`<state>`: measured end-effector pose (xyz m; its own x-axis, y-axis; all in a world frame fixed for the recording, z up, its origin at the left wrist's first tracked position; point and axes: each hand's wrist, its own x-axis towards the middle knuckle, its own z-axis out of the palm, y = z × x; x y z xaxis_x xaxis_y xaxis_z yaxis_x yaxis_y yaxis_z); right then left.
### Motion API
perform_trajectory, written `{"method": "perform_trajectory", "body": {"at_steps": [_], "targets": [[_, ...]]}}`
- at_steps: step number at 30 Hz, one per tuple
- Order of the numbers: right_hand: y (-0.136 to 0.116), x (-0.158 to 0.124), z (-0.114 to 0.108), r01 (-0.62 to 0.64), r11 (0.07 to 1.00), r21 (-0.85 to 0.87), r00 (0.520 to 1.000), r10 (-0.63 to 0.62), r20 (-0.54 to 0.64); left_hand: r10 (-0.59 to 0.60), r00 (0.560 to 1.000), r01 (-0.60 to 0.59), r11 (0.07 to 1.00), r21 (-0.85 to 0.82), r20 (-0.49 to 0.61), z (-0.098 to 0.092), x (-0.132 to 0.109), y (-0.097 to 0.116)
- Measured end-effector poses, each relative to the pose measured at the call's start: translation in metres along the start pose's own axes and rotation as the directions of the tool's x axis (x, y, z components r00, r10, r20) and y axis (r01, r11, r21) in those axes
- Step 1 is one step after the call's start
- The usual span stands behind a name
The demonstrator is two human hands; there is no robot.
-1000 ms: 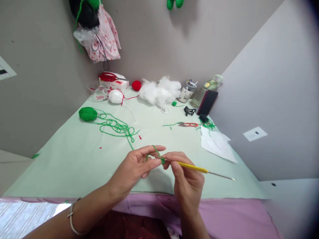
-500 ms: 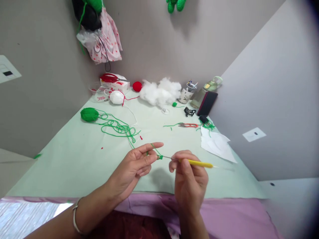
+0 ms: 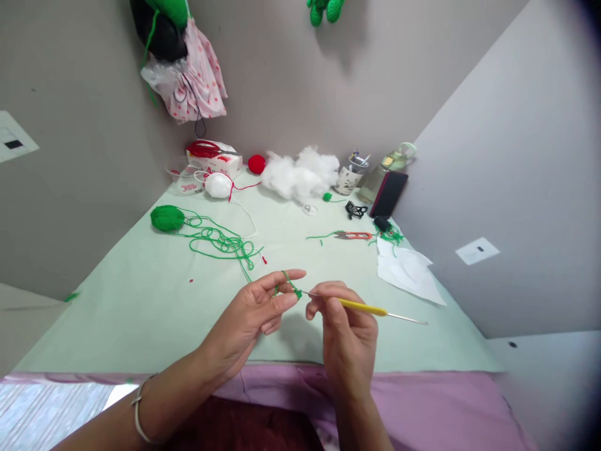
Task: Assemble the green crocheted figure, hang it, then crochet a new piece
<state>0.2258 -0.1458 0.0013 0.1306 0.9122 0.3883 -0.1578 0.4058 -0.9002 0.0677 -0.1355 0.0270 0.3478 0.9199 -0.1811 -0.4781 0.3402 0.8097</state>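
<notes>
Between thumb and fingers, my left hand (image 3: 253,310) pinches a small piece of green crochet (image 3: 298,293). Green yarn loops over its stretched index finger. My right hand (image 3: 347,332) grips a crochet hook (image 3: 362,307) by its yellow handle. One metal end of the hook reaches the green stitches; the other, bare end points right. From the left hand the yarn runs back to loose green coils (image 3: 225,244) and a green yarn ball (image 3: 168,218) on the table.
At the back lie a white yarn ball (image 3: 218,185), a red yarn ball (image 3: 256,164) and white stuffing (image 3: 300,175). Orange thread snips (image 3: 354,235), a black clip (image 3: 355,210), a phone (image 3: 389,194), a bottle (image 3: 375,181) and torn paper (image 3: 408,272) are on the right.
My right hand has moved left, bringing the crochet hook closer to my left fingers. The hook's outer end now dips lower. My left hand stays nearly in place.
</notes>
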Motion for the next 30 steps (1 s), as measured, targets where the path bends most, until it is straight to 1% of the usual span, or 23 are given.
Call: {"method": "perform_trajectory", "body": {"at_steps": [3, 8, 14, 17, 21, 23, 25, 27, 29, 30], "targets": [[0.000, -0.001, 0.001, 0.003, 1.000, 0.001, 1.000, -0.003, 0.006, 0.015, 1.000, -0.015, 1.000, 0.024, 0.006, -0.001, 0.001, -0.001], [-0.001, -0.002, 0.004, 0.007, 1.000, 0.016, 1.000, -0.007, -0.005, 0.028, 0.999, -0.027, 0.999, 0.018, -0.022, -0.002, 0.004, -0.001], [-0.003, 0.001, 0.004, -0.025, 0.998, 0.062, 0.998, 0.029, -0.063, -0.054, 0.997, 0.057, 0.996, -0.070, 0.055, -0.005, 0.004, 0.000], [-0.004, 0.002, 0.002, -0.049, 0.996, 0.076, 0.996, 0.055, -0.070, -0.080, 0.992, 0.089, 0.991, -0.101, 0.094, -0.007, 0.004, 0.000], [-0.004, 0.004, -0.002, -0.087, 0.984, 0.153, 0.994, 0.097, -0.056, -0.069, 0.989, 0.083, 0.991, -0.105, 0.128, -0.006, 0.005, -0.002], [-0.004, 0.003, -0.003, -0.094, 0.983, 0.159, 0.994, 0.100, -0.031, -0.043, 0.994, 0.050, 0.996, -0.075, 0.100, -0.004, 0.006, -0.004], [-0.004, 0.002, -0.002, -0.063, 0.995, 0.077, 0.998, 0.062, 0.010, -0.002, 0.999, 0.003, 1.000, -0.021, 0.046, -0.001, 0.007, -0.008], [-0.004, 0.001, -0.001, 0.011, 0.998, -0.066, 0.999, -0.008, 0.040, 0.029, 1.000, -0.029, 0.999, 0.040, 0.001, 0.000, 0.008, -0.011], [-0.003, 0.001, -0.001, 0.067, 0.982, -0.177, 0.997, -0.060, 0.046, 0.042, 0.999, -0.040, 0.995, 0.090, -0.019, 0.000, 0.008, -0.013], [-0.003, 0.001, -0.002, 0.072, 0.979, -0.192, 0.997, -0.065, 0.043, 0.044, 0.999, -0.041, 0.993, 0.111, -0.026, 0.000, 0.009, -0.013]]}}
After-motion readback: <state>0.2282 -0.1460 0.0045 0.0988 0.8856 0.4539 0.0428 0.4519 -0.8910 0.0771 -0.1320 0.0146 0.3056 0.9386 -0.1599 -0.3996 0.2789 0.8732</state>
